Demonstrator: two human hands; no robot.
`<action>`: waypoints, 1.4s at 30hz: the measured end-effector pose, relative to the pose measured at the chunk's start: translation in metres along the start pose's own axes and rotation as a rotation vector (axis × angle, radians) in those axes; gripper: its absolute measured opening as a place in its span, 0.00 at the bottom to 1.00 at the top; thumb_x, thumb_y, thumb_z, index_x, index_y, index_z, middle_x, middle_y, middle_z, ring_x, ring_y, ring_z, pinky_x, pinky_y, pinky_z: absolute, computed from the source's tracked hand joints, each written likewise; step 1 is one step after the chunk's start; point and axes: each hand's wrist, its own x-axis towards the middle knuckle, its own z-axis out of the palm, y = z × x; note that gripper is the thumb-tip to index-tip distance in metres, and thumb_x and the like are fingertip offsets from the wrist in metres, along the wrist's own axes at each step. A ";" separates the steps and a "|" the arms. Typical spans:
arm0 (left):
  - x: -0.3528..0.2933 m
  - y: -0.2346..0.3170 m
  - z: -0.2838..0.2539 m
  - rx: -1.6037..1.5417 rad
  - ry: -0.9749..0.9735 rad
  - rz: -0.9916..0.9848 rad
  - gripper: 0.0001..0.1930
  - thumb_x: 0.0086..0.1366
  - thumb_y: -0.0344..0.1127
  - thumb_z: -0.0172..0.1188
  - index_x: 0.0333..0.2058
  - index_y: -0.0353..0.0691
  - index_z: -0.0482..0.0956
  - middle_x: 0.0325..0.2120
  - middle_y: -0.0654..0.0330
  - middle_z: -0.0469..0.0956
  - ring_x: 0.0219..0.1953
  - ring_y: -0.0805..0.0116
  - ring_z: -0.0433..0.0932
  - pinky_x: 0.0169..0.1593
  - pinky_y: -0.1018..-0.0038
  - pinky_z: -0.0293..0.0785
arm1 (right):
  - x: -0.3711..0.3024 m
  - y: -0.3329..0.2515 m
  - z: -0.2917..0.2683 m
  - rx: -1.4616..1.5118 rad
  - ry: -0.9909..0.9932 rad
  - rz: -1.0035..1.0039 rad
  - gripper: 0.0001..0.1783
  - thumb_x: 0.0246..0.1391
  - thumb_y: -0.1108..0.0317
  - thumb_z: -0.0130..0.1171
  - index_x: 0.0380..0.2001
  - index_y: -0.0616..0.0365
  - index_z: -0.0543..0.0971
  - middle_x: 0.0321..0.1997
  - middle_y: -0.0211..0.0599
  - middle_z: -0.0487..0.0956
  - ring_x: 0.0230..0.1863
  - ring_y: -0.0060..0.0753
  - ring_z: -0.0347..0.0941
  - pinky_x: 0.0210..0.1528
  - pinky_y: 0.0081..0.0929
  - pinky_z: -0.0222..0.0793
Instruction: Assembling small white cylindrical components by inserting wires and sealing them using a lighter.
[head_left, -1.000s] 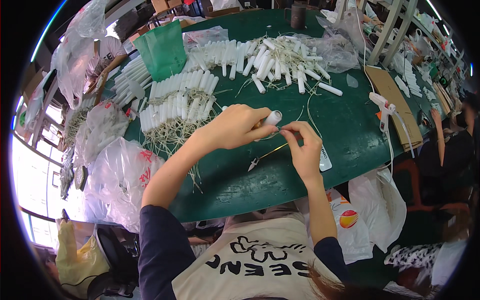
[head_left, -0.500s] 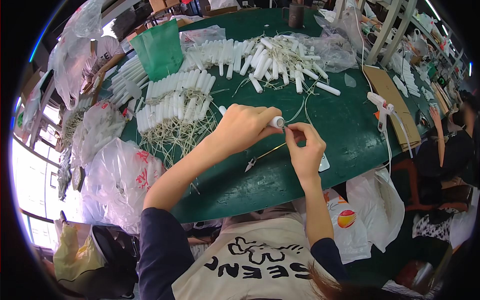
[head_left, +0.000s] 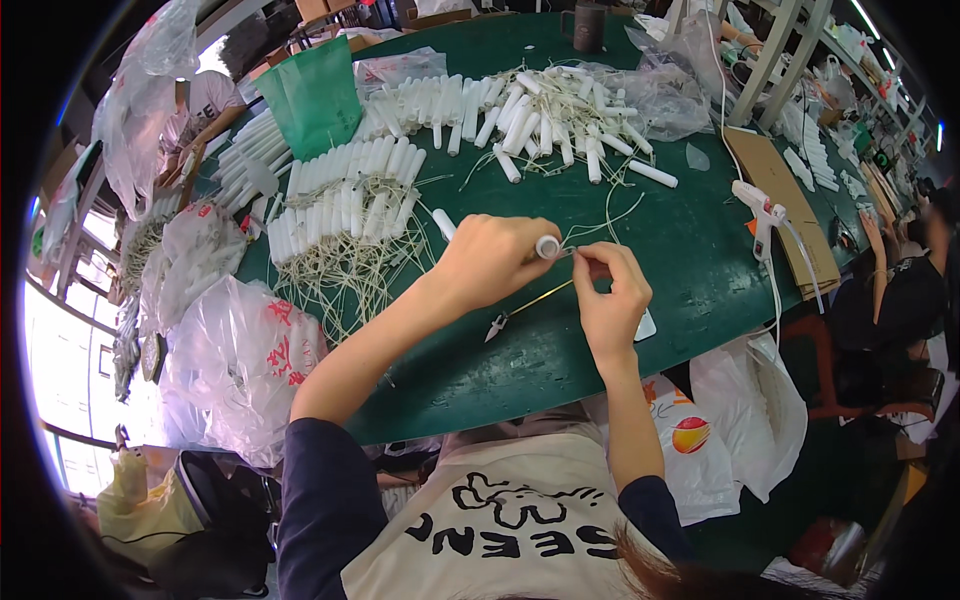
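Green table (head_left: 690, 250), open before hands (head_left: 560, 275) pinching white tube (head_left: 547, 246).

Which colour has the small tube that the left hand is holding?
White. The tube shows best in the head view, held in the left hand, above the green table.

Your left hand (head_left: 490, 262) hides most of the tube (head_left: 547, 246), and the string beside it is too thin to trace.
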 end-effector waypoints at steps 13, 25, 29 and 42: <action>-0.006 -0.008 -0.002 -0.184 0.013 -0.052 0.12 0.55 0.34 0.65 0.39 0.41 0.79 0.23 0.59 0.77 0.20 0.71 0.74 0.24 0.75 0.68 | -0.004 -0.003 -0.005 0.518 -0.035 0.571 0.05 0.50 0.80 0.60 0.31 0.66 0.76 0.29 0.32 0.78 0.29 0.16 0.74 0.31 0.13 0.70; -0.001 -0.020 0.009 0.102 0.006 0.126 0.11 0.52 0.33 0.65 0.36 0.44 0.79 0.24 0.61 0.78 0.23 0.60 0.77 0.24 0.69 0.70 | -0.006 0.001 -0.008 0.369 -0.002 0.405 0.05 0.50 0.82 0.58 0.32 0.66 0.75 0.31 0.30 0.76 0.32 0.16 0.73 0.34 0.12 0.70; 0.003 -0.035 -0.007 -0.028 -0.001 0.038 0.10 0.54 0.34 0.64 0.36 0.43 0.79 0.25 0.57 0.78 0.23 0.61 0.77 0.26 0.71 0.72 | -0.004 0.013 -0.015 0.332 0.092 0.423 0.05 0.50 0.81 0.57 0.32 0.66 0.75 0.30 0.29 0.75 0.32 0.14 0.71 0.34 0.12 0.69; -0.046 0.031 -0.103 -0.912 0.689 0.044 0.10 0.64 0.36 0.55 0.39 0.34 0.73 0.22 0.66 0.71 0.23 0.80 0.65 0.24 0.84 0.60 | -0.002 -0.024 -0.037 -0.156 0.127 -0.081 0.11 0.46 0.80 0.60 0.35 0.61 0.75 0.41 0.39 0.73 0.39 0.34 0.70 0.39 0.25 0.68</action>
